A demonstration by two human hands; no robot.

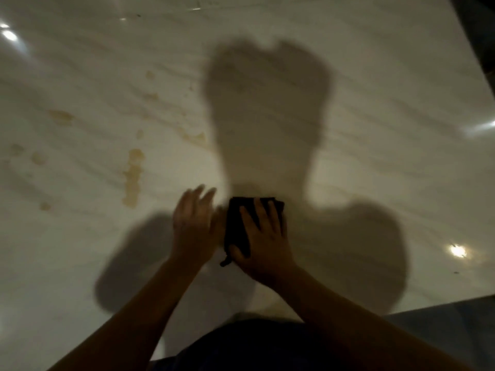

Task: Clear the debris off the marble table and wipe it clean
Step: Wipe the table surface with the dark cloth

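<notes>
Two hands work over a pale, glossy marble worktop [375, 129]. The right hand [263, 250] presses a dark folded cloth [235, 223] flat near the front edge, fingers [249, 218] spread straight. The blurred left hand [192, 226] lies just beside it, fingers extended, holding nothing. Beyond, leftward, yellow-brown stains [132, 175] blotch the marble.

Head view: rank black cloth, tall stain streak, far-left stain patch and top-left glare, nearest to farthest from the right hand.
1. Black cloth, pressed under the right hand.
2. Tall stain streak, on the left.
3. Stain patch, farther left and up.
4. Glare, top-left corner.
</notes>
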